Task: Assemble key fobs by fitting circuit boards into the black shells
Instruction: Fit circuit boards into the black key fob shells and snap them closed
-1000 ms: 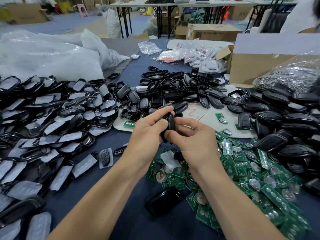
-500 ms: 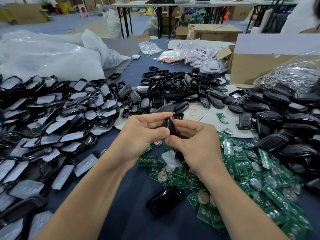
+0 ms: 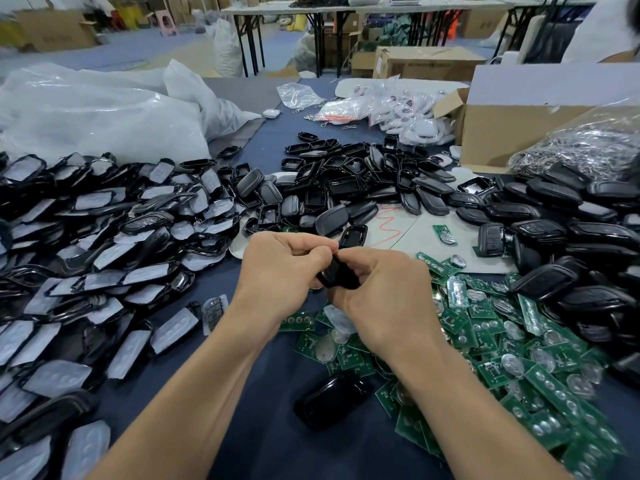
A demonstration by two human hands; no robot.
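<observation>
The left hand [image 3: 280, 268] and right hand [image 3: 384, 292] both curl fingers and thumbs around one black shell [image 3: 337, 275] held between them above the table, its long axis seemingly slanting far-left to near-right, with the circuit boards [image 3: 485, 341] nearest the right hand.

Glossy black plastic shells [image 3: 332, 400]; green circuit boards [image 3: 540, 372], shiny metal discs; matt navy cloth table [image 3: 263, 403].

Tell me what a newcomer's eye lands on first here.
The left hand and right hand at centre, both gripping one black shell. Green circuit boards spill across the table to the right, and film-covered shells heap on the left.
</observation>
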